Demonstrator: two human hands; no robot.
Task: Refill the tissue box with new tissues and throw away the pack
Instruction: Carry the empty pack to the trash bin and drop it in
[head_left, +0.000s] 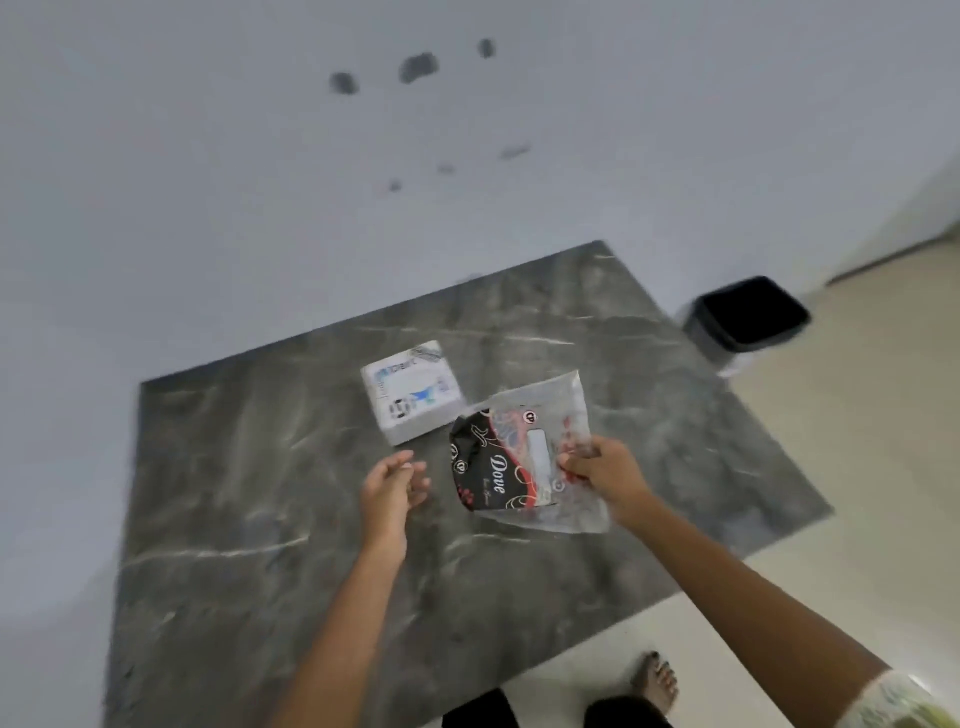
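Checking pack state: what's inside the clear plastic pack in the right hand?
Through the clear plastic pack, pinched by the right hand, a crumpled black-and-red printed wrapper shows. No white tissue stack is visible; whatever lies behind the wrapper is hidden.

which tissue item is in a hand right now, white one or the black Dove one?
The black-and-red Dove pack: the right hand pinches its clear plastic edge. The white pack lies untouched on the table, beyond the empty left hand.
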